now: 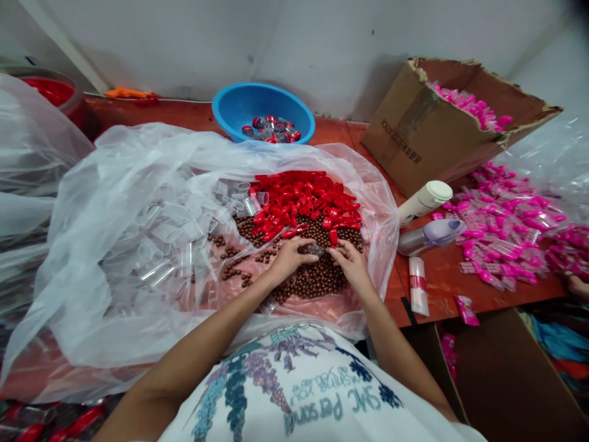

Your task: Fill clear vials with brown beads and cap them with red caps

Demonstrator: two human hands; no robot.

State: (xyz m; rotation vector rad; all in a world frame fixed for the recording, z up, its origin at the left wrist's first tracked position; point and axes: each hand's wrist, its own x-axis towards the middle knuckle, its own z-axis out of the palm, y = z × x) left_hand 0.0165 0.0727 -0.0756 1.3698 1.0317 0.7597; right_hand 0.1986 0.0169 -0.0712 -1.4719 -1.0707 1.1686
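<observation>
White shirt lies nearest, left grip pinching a clear container at its tips, right grip a red piece.

Cream-lidded bottle near cardboard box

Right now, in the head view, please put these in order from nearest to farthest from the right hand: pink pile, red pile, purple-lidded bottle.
1. Red pile: just beyond the right hand, toward the wall.
2. Purple-lidded bottle: to the hand's right.
3. Pink pile: also right, past the bottle.
</observation>
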